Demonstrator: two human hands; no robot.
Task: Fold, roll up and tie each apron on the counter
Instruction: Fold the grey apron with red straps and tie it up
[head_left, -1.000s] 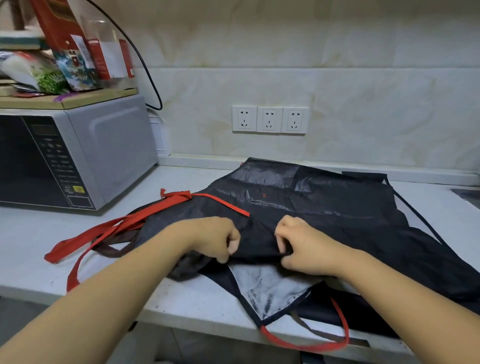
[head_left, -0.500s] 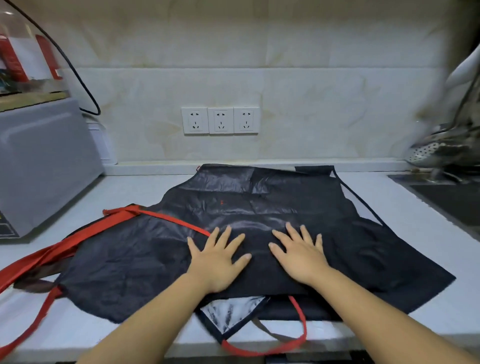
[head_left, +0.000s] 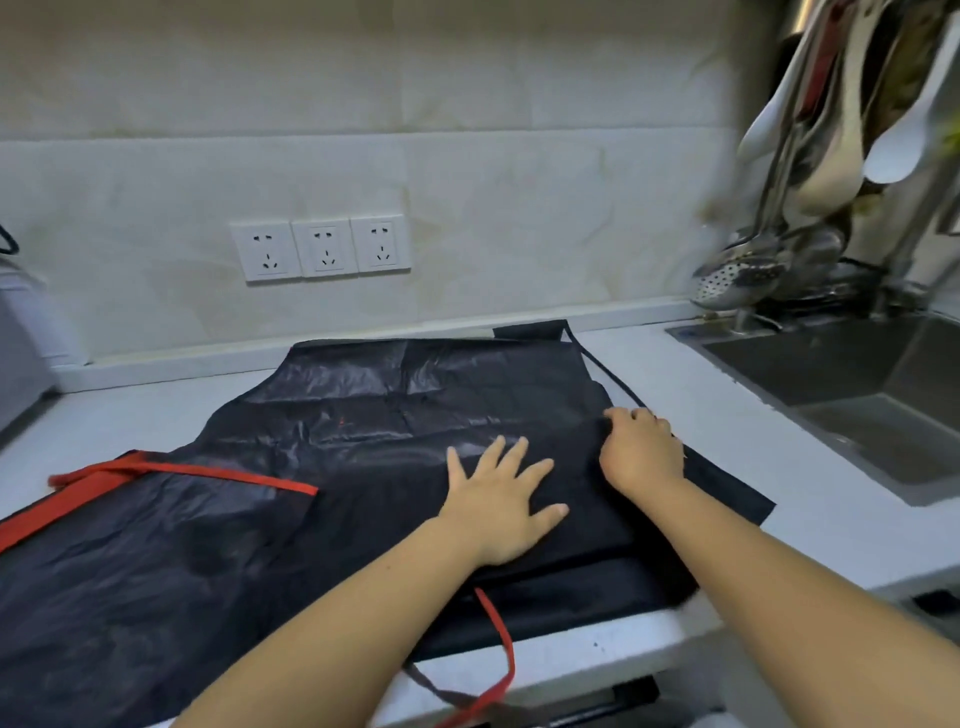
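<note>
1. Right hand (head_left: 641, 452) has left the flat, spread pose it held half a second ago and gone to the right edge of the glossy black fabric apron (head_left: 395, 415). Its fingers (head_left: 631, 418) now curl down and grip the cloth there.
2. Left hand (head_left: 501, 501) stays pressed flat on the apron near its middle, fingers wide and straight, just beside the right hand.
3. Spread over the white worktop (head_left: 717, 410), the apron reaches from near the back wall to the front lip. A darker, matte layer lies under both hands.
4. A thin black strap (head_left: 605, 371) runs from the apron's far right corner down to the right hand.
5. A red fabric strap (head_left: 182, 470) crosses the apron's left part, and a red loop (head_left: 501, 654) hangs over the worktop's front edge.
6. Three white wall sockets (head_left: 319, 249) sit on the pale tiled wall behind.
7. The view has swung right. A steel sink (head_left: 857, 384) and blurred hanging kitchen utensils (head_left: 810, 156) now fill that side, while the grey microwave (head_left: 15, 353) is a sliver at the left edge.
</note>
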